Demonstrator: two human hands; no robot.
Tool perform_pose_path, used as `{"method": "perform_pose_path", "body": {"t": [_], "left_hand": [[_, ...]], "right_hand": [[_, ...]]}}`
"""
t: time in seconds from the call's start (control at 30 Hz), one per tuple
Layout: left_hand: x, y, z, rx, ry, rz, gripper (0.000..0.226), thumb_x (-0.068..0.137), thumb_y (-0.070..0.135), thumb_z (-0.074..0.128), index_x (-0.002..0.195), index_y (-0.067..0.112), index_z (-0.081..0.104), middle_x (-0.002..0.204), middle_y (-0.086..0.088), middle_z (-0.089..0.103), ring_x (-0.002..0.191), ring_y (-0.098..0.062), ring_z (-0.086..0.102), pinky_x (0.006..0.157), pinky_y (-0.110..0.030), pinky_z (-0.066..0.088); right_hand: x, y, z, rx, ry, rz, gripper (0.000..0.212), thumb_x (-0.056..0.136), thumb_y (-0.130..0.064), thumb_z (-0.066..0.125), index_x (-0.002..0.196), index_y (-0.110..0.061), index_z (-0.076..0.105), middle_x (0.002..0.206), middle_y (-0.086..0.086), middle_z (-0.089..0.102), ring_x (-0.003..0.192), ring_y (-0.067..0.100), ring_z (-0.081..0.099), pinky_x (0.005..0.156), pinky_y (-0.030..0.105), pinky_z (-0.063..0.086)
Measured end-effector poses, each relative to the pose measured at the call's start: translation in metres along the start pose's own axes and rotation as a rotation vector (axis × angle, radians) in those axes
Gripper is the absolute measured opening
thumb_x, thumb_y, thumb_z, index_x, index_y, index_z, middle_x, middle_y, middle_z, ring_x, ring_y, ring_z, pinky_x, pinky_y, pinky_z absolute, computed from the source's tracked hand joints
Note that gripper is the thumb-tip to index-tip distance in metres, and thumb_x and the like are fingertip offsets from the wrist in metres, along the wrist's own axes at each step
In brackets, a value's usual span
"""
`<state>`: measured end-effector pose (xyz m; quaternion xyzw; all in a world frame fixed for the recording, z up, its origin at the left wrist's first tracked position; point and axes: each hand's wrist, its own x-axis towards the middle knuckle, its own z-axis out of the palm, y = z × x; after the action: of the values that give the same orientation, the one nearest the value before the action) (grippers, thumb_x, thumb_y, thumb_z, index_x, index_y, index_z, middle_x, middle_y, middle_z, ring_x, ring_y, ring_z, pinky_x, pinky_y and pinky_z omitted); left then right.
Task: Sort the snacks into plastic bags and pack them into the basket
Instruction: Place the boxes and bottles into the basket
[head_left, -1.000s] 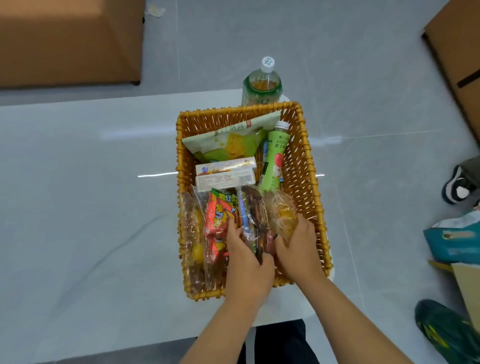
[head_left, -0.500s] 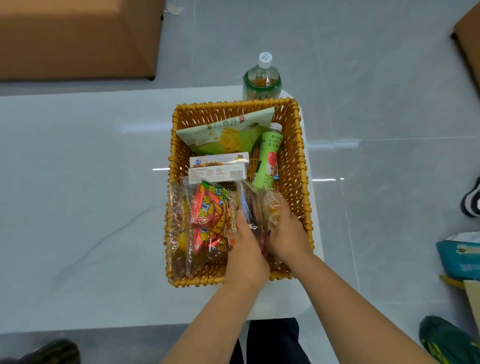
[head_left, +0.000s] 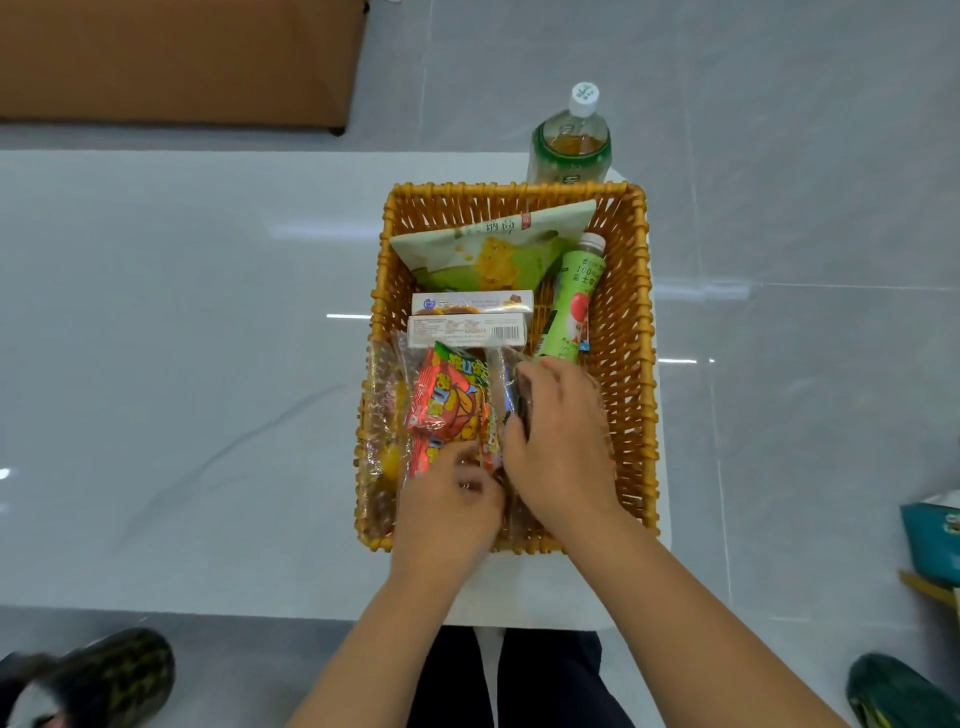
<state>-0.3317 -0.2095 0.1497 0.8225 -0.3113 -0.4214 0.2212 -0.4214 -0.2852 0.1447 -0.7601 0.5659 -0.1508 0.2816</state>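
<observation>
A woven yellow basket (head_left: 631, 332) stands on the white table (head_left: 182, 364). Inside lie a green snack pouch (head_left: 493, 254), a white box (head_left: 470, 318), a green juice bottle (head_left: 571, 306) and clear plastic bags of snacks, one with red packets (head_left: 447, 400). My left hand (head_left: 452, 509) pinches the near end of a plastic bag in the basket. My right hand (head_left: 561, 447) lies over another bag with dark snacks (head_left: 519, 395), fingers curled around it. The bag under the right hand is mostly hidden.
A large tea bottle (head_left: 571, 140) stands just behind the basket. A brown cardboard box (head_left: 171, 57) sits at the far left. Shoes (head_left: 98, 680) are on the floor at the lower left and lower right, and a teal package (head_left: 932, 535) lies at the right edge.
My right hand has moved further into the basket over the dark snack bag. My left hand has drawn back to the near end of the bags. The view has shifted.
</observation>
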Motion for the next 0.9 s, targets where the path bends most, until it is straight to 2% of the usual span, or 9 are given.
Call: {"method": "perform_pose_path", "body": {"t": [0.1, 0.17, 0.3, 0.37, 0.47, 0.53, 0.67, 0.77, 0.9], "left_hand": [[-0.004, -0.009, -0.023, -0.052, 0.339, 0.038, 0.033, 0.090, 0.010, 0.057, 0.118, 0.028, 0.055, 0.104, 0.018, 0.056, 0.097, -0.004, 0.058, 0.076, -0.011, 0.041], [0.001, -0.017, -0.030, -0.010, 0.378, 0.031, 0.038, 0.091, 0.011, 0.057, 0.127, 0.023, 0.053, 0.111, 0.014, 0.049, 0.103, -0.004, 0.051, 0.085, -0.015, 0.039], [0.010, -0.014, -0.029, 0.054, 0.316, 0.029, 0.034, 0.094, 0.018, 0.058, 0.128, 0.021, 0.060, 0.104, 0.011, 0.065, 0.091, -0.004, 0.060, 0.073, -0.004, 0.035], [0.012, -0.011, -0.027, 0.053, 0.285, 0.037, 0.025, 0.094, 0.021, 0.060, 0.119, 0.021, 0.065, 0.096, 0.011, 0.067, 0.088, -0.009, 0.065, 0.068, -0.006, 0.038], [0.017, -0.007, -0.024, 0.112, 0.272, 0.018, 0.020, 0.092, 0.027, 0.061, 0.111, 0.022, 0.064, 0.099, 0.006, 0.071, 0.090, -0.014, 0.066, 0.075, -0.024, 0.050], [0.021, -0.008, -0.021, 0.157, 0.258, -0.015, 0.023, 0.091, 0.027, 0.063, 0.113, 0.022, 0.063, 0.102, 0.006, 0.070, 0.091, -0.016, 0.065, 0.080, -0.029, 0.053], [0.019, -0.011, -0.020, 0.168, 0.199, -0.053, 0.014, 0.090, 0.024, 0.065, 0.104, 0.020, 0.062, 0.094, 0.003, 0.067, 0.086, -0.017, 0.063, 0.076, -0.031, 0.053], [0.016, -0.013, -0.020, 0.200, 0.175, -0.049, 0.012, 0.095, 0.021, 0.056, 0.107, 0.020, 0.060, 0.096, 0.002, 0.066, 0.087, -0.019, 0.063, 0.070, -0.029, 0.049], [0.010, -0.015, -0.015, 0.161, 0.223, -0.014, 0.024, 0.098, 0.024, 0.051, 0.120, 0.021, 0.058, 0.103, 0.005, 0.066, 0.092, -0.014, 0.063, 0.077, -0.029, 0.055]], "right_hand": [[0.014, -0.017, 0.005, 0.204, -0.194, 0.024, 0.028, 0.093, -0.011, 0.053, 0.120, -0.017, 0.059, 0.113, -0.002, 0.059, 0.102, 0.011, 0.054, 0.088, 0.028, 0.049], [0.026, -0.026, 0.013, 0.276, -0.278, 0.072, 0.027, 0.094, -0.013, 0.052, 0.120, -0.017, 0.060, 0.110, -0.002, 0.061, 0.096, 0.009, 0.055, 0.087, 0.026, 0.049], [0.041, -0.044, 0.037, 0.248, -0.267, 0.078, 0.033, 0.093, -0.014, 0.054, 0.125, -0.015, 0.053, 0.122, 0.005, 0.054, 0.114, 0.019, 0.050, 0.099, 0.036, 0.044], [0.047, -0.049, 0.045, 0.008, -0.327, -0.079, 0.040, 0.090, -0.009, 0.055, 0.129, -0.012, 0.050, 0.131, 0.010, 0.045, 0.123, 0.028, 0.041, 0.101, 0.042, 0.040], [0.061, -0.045, 0.042, -0.413, -0.355, -0.696, 0.043, 0.082, -0.004, 0.062, 0.125, -0.005, 0.056, 0.136, 0.018, 0.046, 0.131, 0.036, 0.037, 0.102, 0.045, 0.038], [0.069, -0.044, 0.036, -0.648, -0.518, -0.933, 0.042, 0.084, -0.007, 0.061, 0.126, -0.008, 0.054, 0.139, 0.015, 0.045, 0.137, 0.034, 0.032, 0.111, 0.045, 0.029], [0.090, -0.047, 0.023, -0.856, -0.683, -1.155, 0.044, 0.083, -0.011, 0.062, 0.125, -0.014, 0.052, 0.134, 0.006, 0.050, 0.135, 0.027, 0.035, 0.120, 0.046, 0.012], [0.101, -0.053, 0.019, -0.900, -0.787, -1.253, 0.055, 0.078, -0.013, 0.067, 0.129, -0.020, 0.048, 0.133, 0.002, 0.049, 0.136, 0.026, 0.031, 0.120, 0.047, 0.008], [0.103, -0.055, 0.018, -0.927, -0.891, -1.341, 0.060, 0.082, -0.019, 0.066, 0.137, -0.023, 0.043, 0.137, 0.003, 0.047, 0.137, 0.027, 0.030, 0.119, 0.044, 0.012]]}}
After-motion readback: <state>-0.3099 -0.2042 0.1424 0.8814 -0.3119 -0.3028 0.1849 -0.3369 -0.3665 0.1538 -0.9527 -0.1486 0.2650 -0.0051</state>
